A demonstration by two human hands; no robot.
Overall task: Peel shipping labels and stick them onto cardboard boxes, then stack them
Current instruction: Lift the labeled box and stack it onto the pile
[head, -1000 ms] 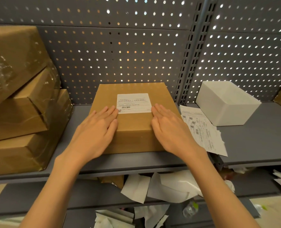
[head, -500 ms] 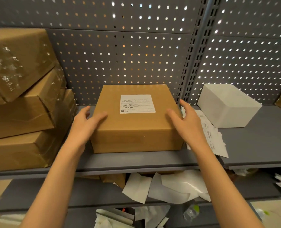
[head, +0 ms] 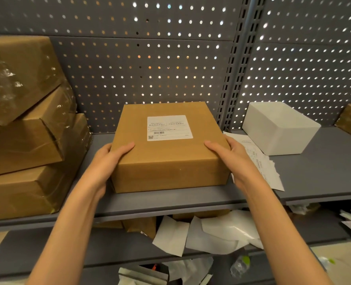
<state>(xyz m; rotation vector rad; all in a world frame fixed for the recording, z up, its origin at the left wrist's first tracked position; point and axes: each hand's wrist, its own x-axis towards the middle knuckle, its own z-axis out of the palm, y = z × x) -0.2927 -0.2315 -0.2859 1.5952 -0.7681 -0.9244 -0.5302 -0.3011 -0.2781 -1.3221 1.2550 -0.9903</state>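
A brown cardboard box stands on the grey shelf in the middle of the view. A white shipping label is stuck flat on its top. My left hand grips the box's left side, thumb lying across the top edge. My right hand grips the right side the same way. The fingers of both hands are hidden behind the box's sides.
Three taped cardboard boxes are stacked at the left. A strip of label sheets lies right of the box, next to a white open bin. Peeled backing papers litter the lower shelf. A perforated panel closes the back.
My hands have left the top of the box, where they lay flat beside the label, and slid outward to take hold of its two sides.
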